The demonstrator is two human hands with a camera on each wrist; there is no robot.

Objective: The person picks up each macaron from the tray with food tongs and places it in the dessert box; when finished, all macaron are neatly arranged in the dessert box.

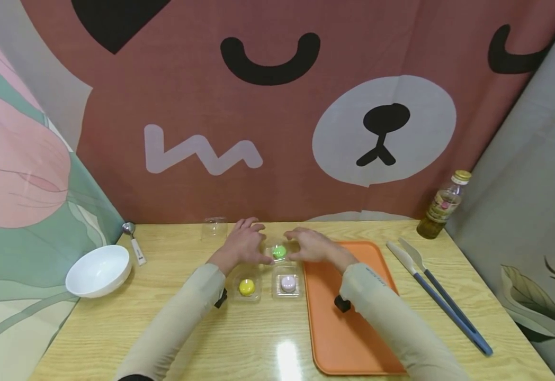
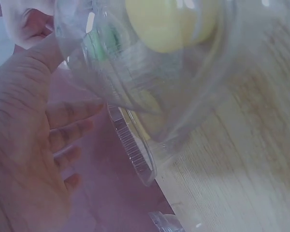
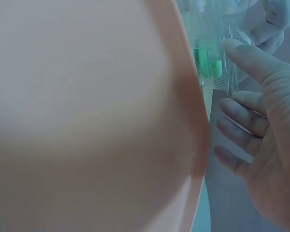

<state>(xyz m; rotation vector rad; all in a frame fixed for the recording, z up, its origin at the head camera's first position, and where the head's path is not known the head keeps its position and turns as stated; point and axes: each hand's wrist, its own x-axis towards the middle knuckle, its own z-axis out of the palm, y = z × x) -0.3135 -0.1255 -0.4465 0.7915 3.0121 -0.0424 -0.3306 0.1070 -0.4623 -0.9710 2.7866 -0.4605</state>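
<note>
In the head view, a green macaron (image 1: 279, 252) sits in a clear plastic box (image 1: 270, 244) at the table's middle. My left hand (image 1: 245, 244) pinches the box's left side between thumb and fingers. From the other side, my right hand (image 1: 316, 246) grips it; in the right wrist view its thumb and forefinger touch the clear edge. Nearer me, a yellow macaron (image 1: 246, 287) and a lilac macaron (image 1: 288, 283) rest in their own clear boxes. The yellow one's box hides part of the left grip in the left wrist view.
An orange tray (image 1: 325, 338) lies under my right forearm. Two blue-handled utensils (image 1: 441, 293) lie right of it, and a bottle (image 1: 441, 207) stands behind them. A white bowl (image 1: 98, 271) and a measuring spoon (image 1: 135, 244) are at left. Another clear plastic piece (image 1: 214, 228) stands at the back.
</note>
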